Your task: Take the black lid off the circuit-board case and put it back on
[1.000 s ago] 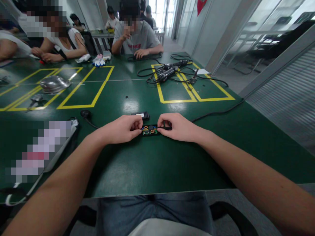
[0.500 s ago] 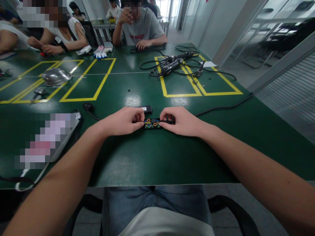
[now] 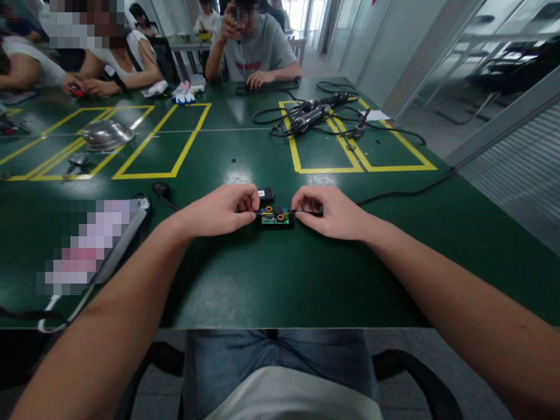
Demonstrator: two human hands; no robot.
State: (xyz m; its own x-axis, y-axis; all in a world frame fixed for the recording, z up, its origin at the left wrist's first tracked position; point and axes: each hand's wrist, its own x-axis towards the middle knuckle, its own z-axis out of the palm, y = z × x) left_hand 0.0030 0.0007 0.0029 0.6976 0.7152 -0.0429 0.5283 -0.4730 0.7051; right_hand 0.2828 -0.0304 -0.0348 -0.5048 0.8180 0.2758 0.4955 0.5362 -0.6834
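Over green table (image 3: 271, 280), both hands (image 3: 230, 211) (image 3: 330, 213) pinch cables (image 3: 308, 212) beside circuit board (image 3: 275, 220).

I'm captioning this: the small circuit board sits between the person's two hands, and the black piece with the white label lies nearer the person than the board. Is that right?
Not quite: the head view shows the black piece with the white label beyond the circuit board, farther from the person. The board does sit between the left hand and right hand.
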